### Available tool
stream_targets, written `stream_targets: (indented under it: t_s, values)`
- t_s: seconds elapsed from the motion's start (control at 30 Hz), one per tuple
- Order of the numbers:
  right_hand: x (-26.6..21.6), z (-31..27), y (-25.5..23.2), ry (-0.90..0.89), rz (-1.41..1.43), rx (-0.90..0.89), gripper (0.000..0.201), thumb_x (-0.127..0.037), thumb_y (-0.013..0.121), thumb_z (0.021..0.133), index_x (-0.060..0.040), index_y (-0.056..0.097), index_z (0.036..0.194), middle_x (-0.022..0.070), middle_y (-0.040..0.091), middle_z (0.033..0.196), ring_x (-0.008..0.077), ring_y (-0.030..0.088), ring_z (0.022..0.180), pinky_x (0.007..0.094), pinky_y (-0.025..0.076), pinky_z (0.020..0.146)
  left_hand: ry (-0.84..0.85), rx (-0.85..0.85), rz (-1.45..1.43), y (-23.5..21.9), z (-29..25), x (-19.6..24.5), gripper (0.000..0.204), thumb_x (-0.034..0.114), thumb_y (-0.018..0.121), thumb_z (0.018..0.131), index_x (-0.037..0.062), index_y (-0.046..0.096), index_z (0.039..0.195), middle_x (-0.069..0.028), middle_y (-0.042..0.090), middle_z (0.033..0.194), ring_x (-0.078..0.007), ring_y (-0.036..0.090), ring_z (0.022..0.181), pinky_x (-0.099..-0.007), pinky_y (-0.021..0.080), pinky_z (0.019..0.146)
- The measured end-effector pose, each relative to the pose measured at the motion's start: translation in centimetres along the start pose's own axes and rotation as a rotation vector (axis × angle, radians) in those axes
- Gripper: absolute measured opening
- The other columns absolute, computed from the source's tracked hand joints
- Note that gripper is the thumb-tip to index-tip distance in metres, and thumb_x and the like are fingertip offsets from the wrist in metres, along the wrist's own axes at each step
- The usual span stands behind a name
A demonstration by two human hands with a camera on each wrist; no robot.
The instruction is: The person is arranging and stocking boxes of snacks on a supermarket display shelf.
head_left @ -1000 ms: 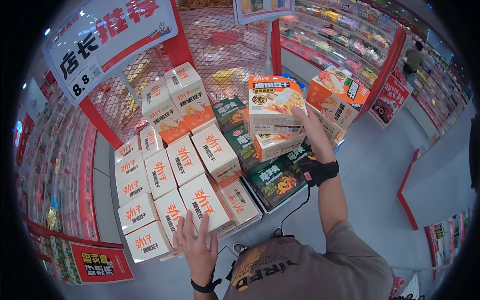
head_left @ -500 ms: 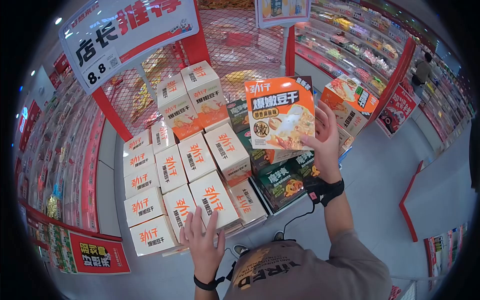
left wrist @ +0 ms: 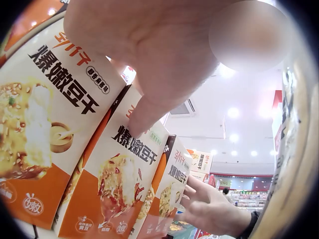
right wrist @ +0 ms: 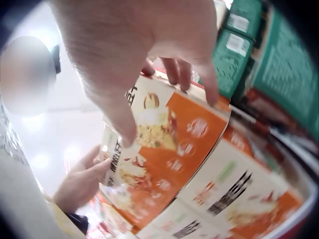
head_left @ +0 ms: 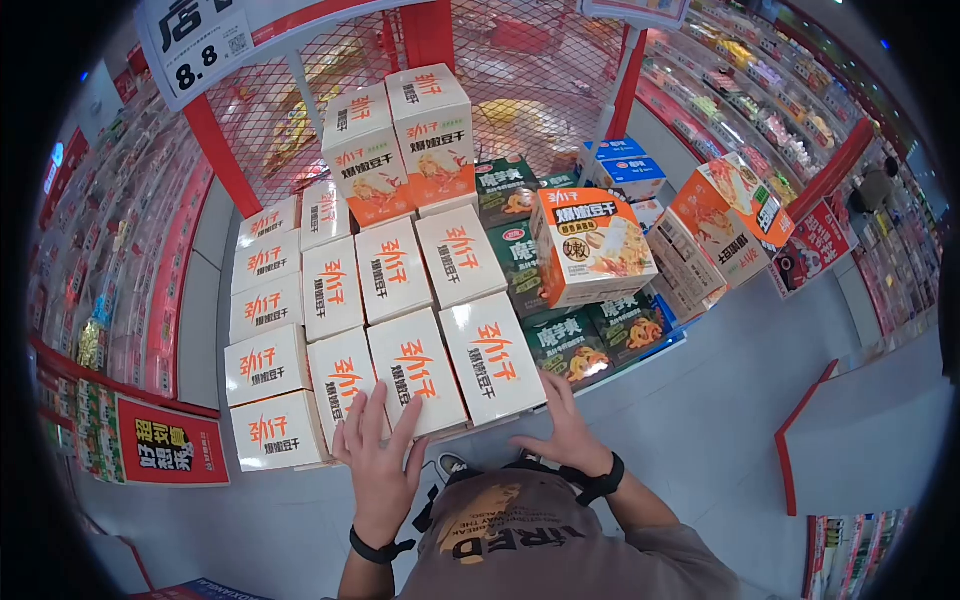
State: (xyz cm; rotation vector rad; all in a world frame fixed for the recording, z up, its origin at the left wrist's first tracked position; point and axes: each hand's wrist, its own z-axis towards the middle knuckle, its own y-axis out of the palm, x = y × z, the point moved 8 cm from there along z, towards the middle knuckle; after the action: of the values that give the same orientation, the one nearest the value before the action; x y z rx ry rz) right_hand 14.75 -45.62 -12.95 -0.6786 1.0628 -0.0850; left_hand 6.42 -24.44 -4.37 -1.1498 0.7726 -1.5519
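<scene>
A white-and-orange box of dried tofu [head_left: 493, 360] stands at the front right corner of a stack of matching boxes. My right hand [head_left: 570, 435] is at its right side, fingers stretched along the side and thumb spread towards the front face. The right wrist view has the thumb right at the printed front [right wrist: 174, 139]. My left hand [head_left: 385, 470] rests with straight, spread fingertips on the neighbouring box [head_left: 415, 375], its thumb in front of the stack. Another dried tofu box [head_left: 595, 250] lies on green boxes behind my right hand.
Green boxes [head_left: 565, 345] fill the display's right part, with dried tofu boxes [head_left: 725, 215] at its right edge and blue boxes [head_left: 630, 175] behind. Taller boxes [head_left: 435, 140] stand before the wire mesh. A price sign [head_left: 205, 60] hangs at upper left.
The box in my right hand has come down to the stack's front right corner. My right hand has moved down and left with it. The left hand stays at the stack's front.
</scene>
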Motion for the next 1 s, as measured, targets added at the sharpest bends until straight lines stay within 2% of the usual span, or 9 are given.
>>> stream_targets:
  t_s: [0.23, 0.33, 0.43, 0.53, 0.63, 0.73, 0.77, 0.87, 1.0]
  values:
    - [0.6, 1.5, -0.3, -0.015, -0.37, -0.118, 0.066, -0.02, 0.077, 0.076, 0.0005, 0.049, 0.132, 0.0143, 0.06, 0.11, 0.0331, 0.053, 0.109, 0.0394, 0.042, 0.094, 0.022, 0.012, 0.017, 0.0, 0.0, 0.1, 0.059, 0.008, 0.075, 0.074, 0.0184, 0.059, 0.13, -0.0137, 0.041, 0.147, -0.0347, 0.033, 0.135, -0.0465, 0.019, 0.108]
    - [0.5, 2.0, -0.6, -0.008, -0.315, -0.148, 0.053, -0.022, 0.078, 0.075, 0.0012, 0.057, 0.117, 0.0141, 0.06, 0.11, 0.0322, 0.054, 0.107, 0.0385, 0.043, 0.091, 0.023, 0.014, 0.035, 0.3, 0.0, 0.2, 0.059, 0.008, 0.075, 0.074, 0.018, 0.059, 0.13, -0.0137, 0.041, 0.147, -0.0342, 0.033, 0.136, -0.0464, 0.019, 0.109]
    - [-1.0, 2.7, -3.2, -0.099, -0.153, -0.124, 0.059, -0.016, 0.078, 0.074, -0.0018, 0.056, 0.127, 0.0126, 0.061, 0.114, 0.0295, 0.056, 0.105, 0.0372, 0.044, 0.092, 0.022, 0.027, 0.049, 0.3, -0.1, 0.2, 0.059, 0.007, 0.074, 0.074, 0.017, 0.059, 0.13, -0.0139, 0.041, 0.148, -0.0339, 0.032, 0.137, -0.0464, 0.019, 0.109]
    - [-2.0, 3.2, -12.4, -0.127, -0.086, 0.447, 0.027, -0.01, 0.072, 0.08, -0.0015, 0.067, 0.104, 0.0127, 0.064, 0.113, 0.0264, 0.061, 0.098, 0.0341, 0.049, 0.085, 0.026, 0.022, 0.054, 0.2, -0.1, 0.3, 0.059, 0.009, 0.074, 0.075, 0.0165, 0.058, 0.131, -0.0143, 0.04, 0.148, -0.0343, 0.032, 0.137, -0.0466, 0.018, 0.109]
    - [2.7, 2.2, -18.7, 0.109, -0.088, 0.984, 0.028, -0.022, 0.062, 0.091, -0.0016, 0.062, 0.11, 0.0155, 0.065, 0.107, 0.0273, 0.064, 0.096, 0.0346, 0.049, 0.08, 0.033, 0.019, 0.05, 0.0, 0.0, 0.4, 0.059, 0.01, 0.073, 0.075, 0.0161, 0.058, 0.131, -0.0148, 0.04, 0.148, -0.0346, 0.031, 0.137, -0.0471, 0.018, 0.109]
    - [5.7, 5.2, -18.5, 0.466, -0.242, 0.646, 0.046, -0.041, 0.048, 0.097, -0.0014, 0.058, 0.118, 0.0167, 0.065, 0.102, 0.0268, 0.067, 0.091, 0.0346, 0.049, 0.077, 0.037, 0.022, 0.033, -0.1, -0.1, 0.5, 0.06, 0.01, 0.074, 0.074, 0.0162, 0.057, 0.132, -0.0149, 0.04, 0.148, -0.0348, 0.03, 0.137, -0.0475, 0.018, 0.109]
    - [8.2, 5.8, -17.6, 0.59, -0.167, 0.487, 0.067, -0.059, 0.04, 0.095, 0.0001, 0.055, 0.123, 0.0173, 0.066, 0.099, 0.0256, 0.069, 0.083, 0.0338, 0.053, 0.071, 0.039, 0.013, 0.026, -0.1, -0.1, 0.5, 0.061, 0.011, 0.074, 0.074, 0.0164, 0.057, 0.132, -0.0149, 0.039, 0.148, -0.0348, 0.03, 0.137, -0.0476, 0.018, 0.109]
    - [10.2, 6.7, -14.6, 0.785, 0.396, 0.383, 0.076, -0.066, 0.043, 0.09, -0.0002, 0.052, 0.127, 0.0176, 0.065, 0.1, 0.0246, 0.069, 0.078, 0.0329, 0.056, 0.064, 0.034, -0.011, 0.005, -0.3, -0.3, 0.4, 0.061, 0.013, 0.074, 0.074, 0.017, 0.057, 0.132, -0.0146, 0.038, 0.149, -0.0349, 0.029, 0.138, -0.0478, 0.018, 0.11]
    - [11.8, 7.1, -14.1, 0.579, 0.703, 0.454, 0.067, -0.054, 0.056, 0.09, 0.0067, 0.052, 0.119, 0.0159, 0.065, 0.096, 0.0212, 0.067, 0.071, 0.03, 0.057, 0.059, 0.042, -0.061, -0.072, -0.9, -0.2, 0.1, 0.061, 0.017, 0.074, 0.074, 0.0175, 0.057, 0.132, -0.0153, 0.037, 0.149, -0.0351, 0.028, 0.139, -0.0479, 0.018, 0.11]
